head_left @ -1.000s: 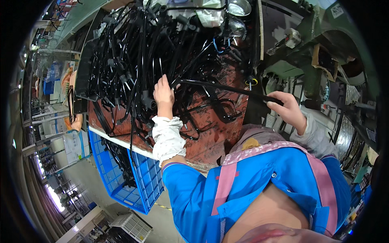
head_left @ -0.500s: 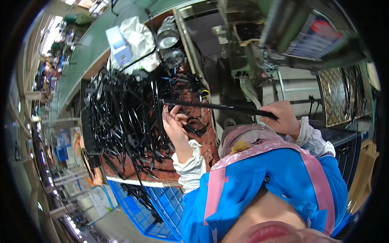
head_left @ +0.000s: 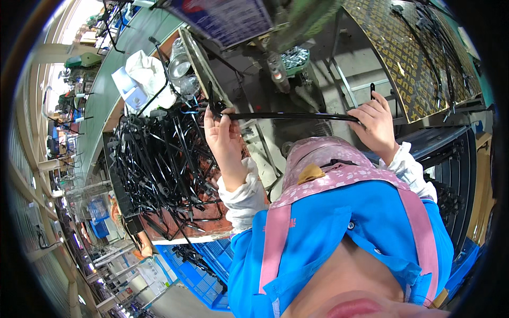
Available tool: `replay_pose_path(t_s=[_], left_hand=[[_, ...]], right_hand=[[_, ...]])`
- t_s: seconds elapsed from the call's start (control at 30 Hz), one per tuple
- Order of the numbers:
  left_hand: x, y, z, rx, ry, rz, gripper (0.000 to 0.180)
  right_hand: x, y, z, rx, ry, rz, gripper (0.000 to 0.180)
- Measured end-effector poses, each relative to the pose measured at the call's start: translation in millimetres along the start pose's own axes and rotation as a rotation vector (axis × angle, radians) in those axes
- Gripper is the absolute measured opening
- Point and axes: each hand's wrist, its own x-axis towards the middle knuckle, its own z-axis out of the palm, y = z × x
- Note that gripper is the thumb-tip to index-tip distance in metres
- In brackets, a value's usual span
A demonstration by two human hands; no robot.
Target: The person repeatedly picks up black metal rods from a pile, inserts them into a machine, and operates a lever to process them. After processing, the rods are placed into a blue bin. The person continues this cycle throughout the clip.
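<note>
Before our pink apron [head_left: 328,151], our left hand [head_left: 224,142] and right hand [head_left: 374,126] grip the black bar [head_left: 291,116] near its ends, best held level and clear of the heap [head_left: 161,156].

A long black rod with bent ends [head_left: 289,116] spans before the pink floral apron [head_left: 323,155], from left fingers [head_left: 210,122] to right fingers [head_left: 366,112]. To its left, a tangled heap of black rods [head_left: 159,159] lies on a red-topped bench [head_left: 213,226], a crumpled white bag [head_left: 151,78] just behind the heap. A blue plastic crate [head_left: 179,271] sits at the bench's near edge, black pieces [head_left: 192,257] inside. At right, black bars [head_left: 426,23] lie on a brown patterned board [head_left: 391,55].
</note>
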Motion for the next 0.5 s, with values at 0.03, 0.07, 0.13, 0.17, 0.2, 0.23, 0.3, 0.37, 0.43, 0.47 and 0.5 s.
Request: replay_pose_path(t_s=[0.03, 0.07, 0.13, 0.17, 0.2, 0.23, 0.3, 0.37, 0.43, 0.47, 0.5], left_hand=[[-3.8, -4.2, 4.6, 0.032, -0.002, 0.001, 0.050], [-7.6, -8.1, 9.9, 0.049, -0.012, 0.020, 0.050], [-13.8, -16.6, 19.9, 0.076, -0.033, 0.056, 0.050], [-16.7, -22.9, 17.1, 0.092, -0.079, 0.061, 0.050], [-19.4, -24.6, 23.8, 0.075, -0.076, 0.068, 0.049], [-22.2, -26.3, 32.6, 0.058, -0.074, 0.075, 0.047], [-25.3, -30.1, 38.9, 0.049, -0.092, 0.084, 0.040], [-30.0, -30.9, 44.8, 0.077, -0.155, 0.084, 0.031], [-34.3, -31.1, 48.4, 0.034, -0.225, 0.068, 0.023], [-35.0, -30.6, 47.7, 0.070, -0.249, 0.071, 0.022], [-35.4, -29.9, 48.0, 0.099, -0.269, 0.077, 0.020]], right_hand=[[-4.2, 6.1, -1.9, -0.023, -0.004, 0.038, 0.020], [-6.1, 10.6, -5.4, -0.057, 0.004, 0.076, 0.020], [-7.5, 18.8, -12.9, -0.131, 0.016, 0.152, 0.020], [-9.4, 26.0, -13.1, -0.147, 0.030, 0.171, 0.020], [-11.0, 31.0, -13.5, -0.159, 0.033, 0.193, 0.020], [-12.6, 35.1, -13.7, -0.171, 0.037, 0.216, 0.020], [-17.1, 42.7, -13.8, -0.183, 0.046, 0.244, 0.021], [-17.5, 53.0, -12.6, -0.193, 0.083, 0.288, 0.021], [-15.5, 57.9, -15.5, -0.235, 0.110, 0.326, 0.021], [-14.5, 61.1, -13.8, -0.281, 0.156, 0.313, 0.021], [-14.1, 64.2, -14.6, -0.263, 0.160, 0.312, 0.024]])
